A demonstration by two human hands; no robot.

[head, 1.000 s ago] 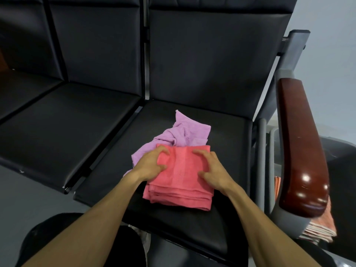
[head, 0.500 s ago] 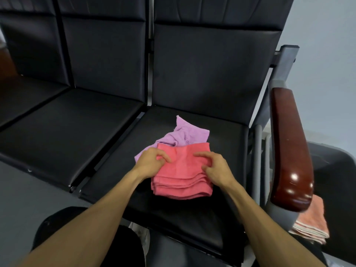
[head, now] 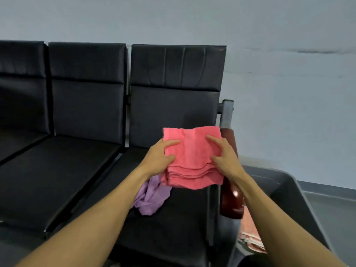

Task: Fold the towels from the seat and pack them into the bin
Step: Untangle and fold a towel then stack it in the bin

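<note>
Holding a folded pink towel (head: 193, 159) clear above the seat (head: 173, 218), the left hand (head: 158, 158) and right hand (head: 224, 158) each clasp one side in a closed grip. One crumpled purple towel (head: 152, 196) awaits folding; folded towels (head: 250, 236) already lie in the bin (head: 289, 191).

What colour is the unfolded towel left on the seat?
Light purple towel, seen in the head view.

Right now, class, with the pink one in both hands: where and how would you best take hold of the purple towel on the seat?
The purple towel lies crumpled and unfolded on the seat. Probably best pinch its raised near end from above, since no flat edge or corner shows clearly.
</note>
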